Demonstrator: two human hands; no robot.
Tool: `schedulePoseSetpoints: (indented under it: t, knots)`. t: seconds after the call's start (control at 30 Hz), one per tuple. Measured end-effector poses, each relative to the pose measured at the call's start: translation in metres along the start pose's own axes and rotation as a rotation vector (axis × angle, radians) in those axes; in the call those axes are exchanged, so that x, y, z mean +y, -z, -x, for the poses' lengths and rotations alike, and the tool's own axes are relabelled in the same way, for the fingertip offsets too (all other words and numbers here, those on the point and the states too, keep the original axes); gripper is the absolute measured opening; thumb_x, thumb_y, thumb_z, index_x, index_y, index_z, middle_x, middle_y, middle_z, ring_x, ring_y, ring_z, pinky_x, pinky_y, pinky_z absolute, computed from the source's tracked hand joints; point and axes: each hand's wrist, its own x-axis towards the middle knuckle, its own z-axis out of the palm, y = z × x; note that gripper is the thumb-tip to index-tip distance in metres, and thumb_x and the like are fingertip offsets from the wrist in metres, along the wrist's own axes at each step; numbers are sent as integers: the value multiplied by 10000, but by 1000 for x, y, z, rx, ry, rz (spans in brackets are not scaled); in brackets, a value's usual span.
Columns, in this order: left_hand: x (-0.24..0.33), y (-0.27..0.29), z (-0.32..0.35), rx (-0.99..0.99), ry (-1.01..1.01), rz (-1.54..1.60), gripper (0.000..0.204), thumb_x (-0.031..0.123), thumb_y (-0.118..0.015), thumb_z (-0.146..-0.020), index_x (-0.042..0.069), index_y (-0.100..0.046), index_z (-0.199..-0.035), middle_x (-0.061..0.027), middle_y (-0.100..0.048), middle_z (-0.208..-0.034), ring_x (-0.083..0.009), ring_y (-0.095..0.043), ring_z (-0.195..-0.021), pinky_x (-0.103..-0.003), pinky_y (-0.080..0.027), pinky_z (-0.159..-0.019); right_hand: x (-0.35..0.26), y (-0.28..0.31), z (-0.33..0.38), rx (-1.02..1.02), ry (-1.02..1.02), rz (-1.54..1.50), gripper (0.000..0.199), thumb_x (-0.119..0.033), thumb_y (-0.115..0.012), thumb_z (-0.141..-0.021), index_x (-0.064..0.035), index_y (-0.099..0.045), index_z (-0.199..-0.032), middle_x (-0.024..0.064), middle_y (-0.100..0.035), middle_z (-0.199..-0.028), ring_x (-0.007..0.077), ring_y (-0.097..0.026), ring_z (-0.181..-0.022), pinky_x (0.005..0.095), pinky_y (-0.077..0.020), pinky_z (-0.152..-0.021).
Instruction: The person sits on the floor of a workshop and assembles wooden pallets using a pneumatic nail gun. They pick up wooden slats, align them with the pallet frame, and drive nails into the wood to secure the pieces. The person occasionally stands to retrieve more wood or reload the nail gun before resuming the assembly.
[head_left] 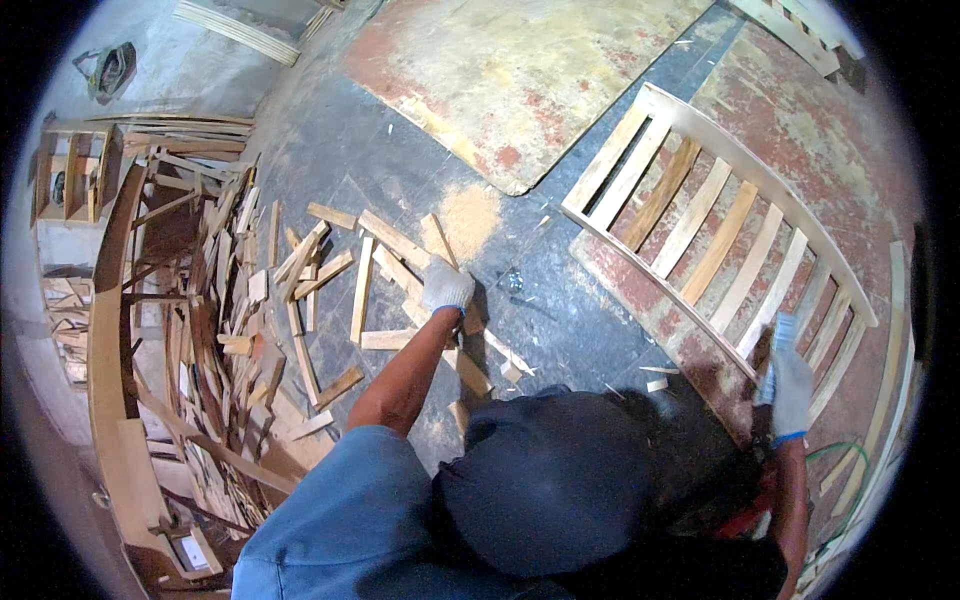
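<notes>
My left hand [447, 287], in a white knitted glove, reaches down into loose wood offcuts on the floor. Its rounded fingers close over the near end of a short wooden piece [436, 238]; the fingertips are hidden. On the right, my right hand [793, 388], also gloved, is closed beside the near edge of a slatted wooden frame [722, 318]. A dark object [765, 385] shows along the inner side of that hand, with a pale blue-and-white part [785, 328] beyond the fingers. Its kind is not clear. The frame lies flat, its slats running between two long rails.
Sawdust [470, 220] is heaped beyond the offcuts. A worn, paint-stained board [500, 90] lies at the far middle. Stacked wood scraps [215, 270] and a long upright plank [110, 300] line the left. Dark cloth [550, 480] fills the lower middle. A green cord [858, 480] curves at right.
</notes>
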Motion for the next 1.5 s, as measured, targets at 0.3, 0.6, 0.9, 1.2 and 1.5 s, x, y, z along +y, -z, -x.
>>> schedulePoseSetpoints:
  t: [0.3, 0.6, 0.9, 1.2, 1.5]
  knots:
    - [16, -15, -58, 211, -337, 488, 503, 264, -679, -811, -6, -596, -1227, -278, -634, -1167, -449, -587, -1132, -476, -474, -979, 86, 95, 49, 287, -37, 202, 261, -306, -618, -982, -79, -575, -860, -4, -480, -685, 116, -470, -578, 326, -387, -517]
    - [-41, 23, -94, 104, 51, 387, 481, 296, -677, -782, -32, -652, -1132, -296, -691, -1089, -471, -656, -1062, -509, -519, -937, 50, 66, 62, 161, -12, 265, 262, -192, -616, -976, -66, -558, -754, -48, -490, -663, 71, -432, -572, 299, -331, -501]
    - [-35, 22, -109, 93, -188, 272, 407, 232, -707, -827, -12, -625, -1143, -278, -634, -1116, -465, -611, -1067, -527, -499, -905, -20, 23, 80, 48, -146, 301, 261, -179, -656, -950, -41, -602, -736, -34, -514, -611, 72, -474, -547, 299, -378, -499]
    - [-23, 35, -6, -58, -983, 285, 387, 159, -657, -879, 50, -620, -1248, -246, -598, -1183, -443, -555, -1121, -500, -454, -996, -52, 22, 108, 105, -168, 282, 270, -202, -635, -952, -53, -598, -730, -36, -529, -616, 67, -472, -515, 286, -370, -482]
    - [-57, 52, -49, 46, -545, 236, 554, 151, -717, -840, 94, -595, -1378, -219, -596, -1259, -409, -565, -1160, -463, -455, -1026, -54, 8, 96, 17, -198, 204, 257, -211, -633, -964, -61, -595, -759, -16, -556, -611, 89, -527, -482, 276, -406, -437]
